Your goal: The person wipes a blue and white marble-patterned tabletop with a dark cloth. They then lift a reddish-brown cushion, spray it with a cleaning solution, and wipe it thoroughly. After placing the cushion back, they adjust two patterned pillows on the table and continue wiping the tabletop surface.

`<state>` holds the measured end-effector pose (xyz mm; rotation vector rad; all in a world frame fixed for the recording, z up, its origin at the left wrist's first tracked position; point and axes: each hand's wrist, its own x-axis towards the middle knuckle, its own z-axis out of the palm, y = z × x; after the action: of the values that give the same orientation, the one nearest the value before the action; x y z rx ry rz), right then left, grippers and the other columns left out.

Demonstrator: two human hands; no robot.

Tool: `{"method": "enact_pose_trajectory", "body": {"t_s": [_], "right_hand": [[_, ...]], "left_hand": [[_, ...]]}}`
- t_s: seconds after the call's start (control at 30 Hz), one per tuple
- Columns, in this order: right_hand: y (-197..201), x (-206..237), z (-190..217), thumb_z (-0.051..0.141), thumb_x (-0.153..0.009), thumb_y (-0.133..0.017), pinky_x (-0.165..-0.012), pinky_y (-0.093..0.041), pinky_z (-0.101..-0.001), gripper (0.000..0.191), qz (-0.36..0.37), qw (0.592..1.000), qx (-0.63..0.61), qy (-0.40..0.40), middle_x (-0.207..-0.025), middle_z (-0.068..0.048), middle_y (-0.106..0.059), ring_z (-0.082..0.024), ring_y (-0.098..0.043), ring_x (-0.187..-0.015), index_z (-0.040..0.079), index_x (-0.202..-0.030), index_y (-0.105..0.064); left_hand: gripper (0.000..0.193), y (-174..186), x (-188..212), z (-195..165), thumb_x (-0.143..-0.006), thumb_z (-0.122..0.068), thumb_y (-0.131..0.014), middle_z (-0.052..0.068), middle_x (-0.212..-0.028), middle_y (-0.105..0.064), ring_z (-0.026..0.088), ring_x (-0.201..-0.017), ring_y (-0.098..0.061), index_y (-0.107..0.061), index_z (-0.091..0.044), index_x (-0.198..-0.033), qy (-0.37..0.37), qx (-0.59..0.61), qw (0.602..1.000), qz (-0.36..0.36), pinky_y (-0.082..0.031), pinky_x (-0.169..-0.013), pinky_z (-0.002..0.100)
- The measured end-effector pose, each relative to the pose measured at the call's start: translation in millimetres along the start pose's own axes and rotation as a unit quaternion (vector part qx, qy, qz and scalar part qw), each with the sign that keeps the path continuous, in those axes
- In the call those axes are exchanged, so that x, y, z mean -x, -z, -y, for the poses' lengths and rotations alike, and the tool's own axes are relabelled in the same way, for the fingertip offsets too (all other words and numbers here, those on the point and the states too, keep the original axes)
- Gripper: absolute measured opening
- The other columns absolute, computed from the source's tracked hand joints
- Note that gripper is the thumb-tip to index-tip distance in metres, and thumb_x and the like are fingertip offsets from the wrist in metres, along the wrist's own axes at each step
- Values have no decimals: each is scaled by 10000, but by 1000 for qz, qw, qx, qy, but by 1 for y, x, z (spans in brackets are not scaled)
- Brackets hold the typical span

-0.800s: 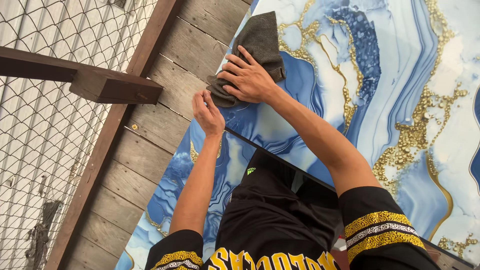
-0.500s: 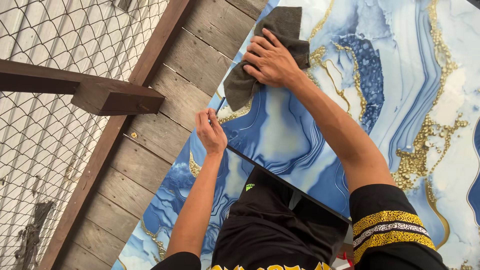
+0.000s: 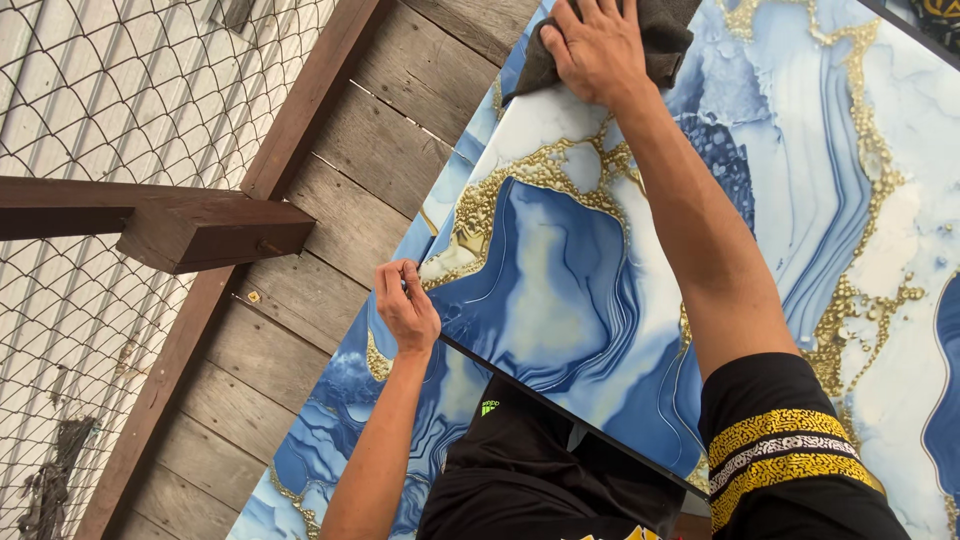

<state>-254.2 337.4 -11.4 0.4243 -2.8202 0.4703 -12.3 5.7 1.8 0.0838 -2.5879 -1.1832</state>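
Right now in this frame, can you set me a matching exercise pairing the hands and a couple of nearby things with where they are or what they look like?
Things:
1. right hand
2. left hand
3. dark grey cloth
4. dark brown wooden beam

Places or states:
A. jutting out in front of the wire mesh
B. gripping the glossy blue, white and gold marbled panel's edge
C. pressed flat on the cloth
D. bunched under a palm, on the panel

Pairs: 1-C, 2-B, 3-D, 4-A

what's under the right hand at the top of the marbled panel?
A dark grey cloth lies under the right hand, pressed flat on the blue, white and gold marbled panel. Cloth edges show around the fingers; the panel surface beneath the cloth is hidden.
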Motion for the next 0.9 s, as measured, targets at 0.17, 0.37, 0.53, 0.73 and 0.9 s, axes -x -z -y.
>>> {"method": "enact_pose_trajectory", "body": {"t_s": [0.17, 0.37, 0.53, 0.73, 0.9], "right_hand": [[-7, 45, 75, 386, -1128, -539, -1263, -81, -635, 339, 22, 993, -23, 113, -1242, -119, -591, -342, -384, -1472, 66, -1157, -648], [0, 90, 177, 412, -1039, -540, -1255, -124, -613, 361, 36, 987, -94, 128, -1228, -108, -605, -321, -411, -1435, 97, -1159, -669], [-12, 114, 225, 432, -1037, -530, -1279, -142, -536, 449, 19, 983, -97, 152, -1256, -91, -609, -258, -444, -1412, 51, -1233, -662], [-9, 67, 141, 422, -1058, -558, -1252, -220, -479, 361, 47, 980, -88, 169, -1125, -108, -618, -279, -549, -1208, 77, -1098, -658], [-10, 20, 82, 349, -1103, -550, -1279, -196, -511, 302, 39, 996, -22, 81, -1146, -101, -636, -284, -524, -1300, 69, -1069, -655]], "left_hand": [[181, 6, -3, -3, -1092, -118, -514, 137, -946, -566, 276, -796, -574, -587, 19, -998, 14, 9, 1000, 10, -466, -681, 379], [193, 3, -12, -3, -1113, -132, -504, 146, -956, -580, 297, -830, -581, -584, 14, -1014, -16, -2, 1000, -4, -461, -718, 403], [210, 7, -16, 4, -1111, -142, -496, 150, -951, -577, 302, -810, -580, -592, 21, -1022, 11, -9, 1000, 4, -453, -699, 405], [203, 10, -4, 3, -1114, -135, -493, 144, -977, -581, 291, -824, -596, -584, 21, -1024, -14, 23, 1000, -12, -475, -703, 397], [194, 16, -5, 8, -1103, -126, -510, 124, -929, -574, 271, -772, -594, -585, 9, -986, 12, 21, 1000, -11, -466, -672, 391]]}}
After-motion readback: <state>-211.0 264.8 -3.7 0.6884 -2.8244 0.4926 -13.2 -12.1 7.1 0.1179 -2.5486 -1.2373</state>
